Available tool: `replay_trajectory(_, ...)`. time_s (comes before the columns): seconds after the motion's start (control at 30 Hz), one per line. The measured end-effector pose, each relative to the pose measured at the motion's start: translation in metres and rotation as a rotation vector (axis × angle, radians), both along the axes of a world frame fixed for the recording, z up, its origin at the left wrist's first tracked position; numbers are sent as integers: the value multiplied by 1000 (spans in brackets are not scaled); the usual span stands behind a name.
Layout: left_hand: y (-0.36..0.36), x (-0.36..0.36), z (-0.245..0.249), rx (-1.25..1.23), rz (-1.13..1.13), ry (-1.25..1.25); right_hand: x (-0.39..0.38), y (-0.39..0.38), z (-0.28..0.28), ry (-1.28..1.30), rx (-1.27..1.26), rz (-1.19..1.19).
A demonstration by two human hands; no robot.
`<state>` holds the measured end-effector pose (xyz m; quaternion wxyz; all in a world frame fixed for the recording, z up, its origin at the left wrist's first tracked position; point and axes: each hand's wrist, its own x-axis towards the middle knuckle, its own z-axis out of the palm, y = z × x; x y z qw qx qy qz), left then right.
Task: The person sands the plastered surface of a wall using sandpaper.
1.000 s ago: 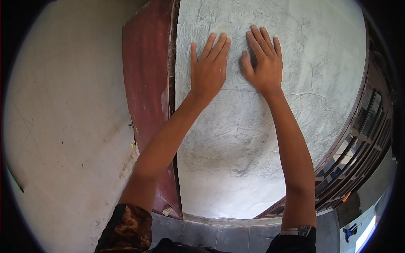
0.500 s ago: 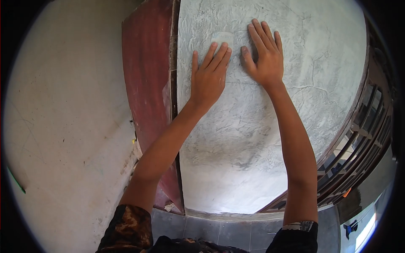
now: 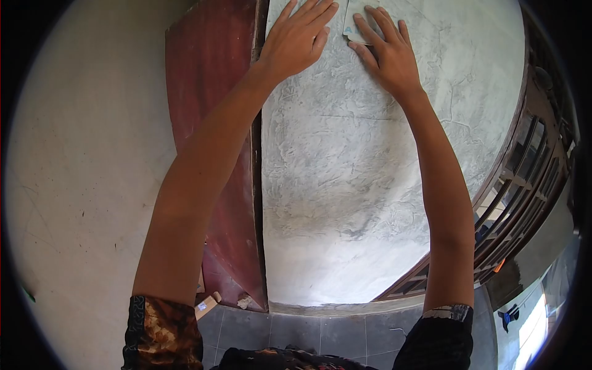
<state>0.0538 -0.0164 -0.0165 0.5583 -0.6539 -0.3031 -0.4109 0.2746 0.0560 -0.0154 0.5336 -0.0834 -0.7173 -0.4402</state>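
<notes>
Both my arms reach up to a rough grey plastered wall. My left hand point(image 3: 299, 37) is at the top, near the red panel's edge, with its fingers stretched out and no held thing showing. My right hand point(image 3: 390, 58) lies with spread fingers on a small pale card point(image 3: 356, 29) that has a blue-green letter on it. The card is against the wall surface point(image 3: 345, 154), partly covered by the fingers. Its top edge reaches the frame's upper border.
A dark red wooden panel point(image 3: 209, 92) stands left of the plaster, beside a beige wall point(image 3: 92, 154). Brown window bars point(image 3: 518, 166) curve along the right. Grey floor tiles point(image 3: 296, 330) lie below, with a small box point(image 3: 206, 306) at the panel's foot.
Half a second ago my left fingers lay on a pale card lower on the wall. My left hand has moved up and left; my right hand has moved up slightly and now covers a card.
</notes>
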Motion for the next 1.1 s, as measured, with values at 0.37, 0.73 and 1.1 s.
replay_trajectory(0.37, 3, 1, -5, 15, 27, -97, -39, 7, 15, 168, 135, -186)
replay_trajectory(0.73, 4, -1, -8, 40, 9, -130, -47, -12, 14, 127, -48, -32)
replay_trajectory(1.1, 5, -1, -7, 75, -18, -112, -47, -15, 10, 163, 51, -100)
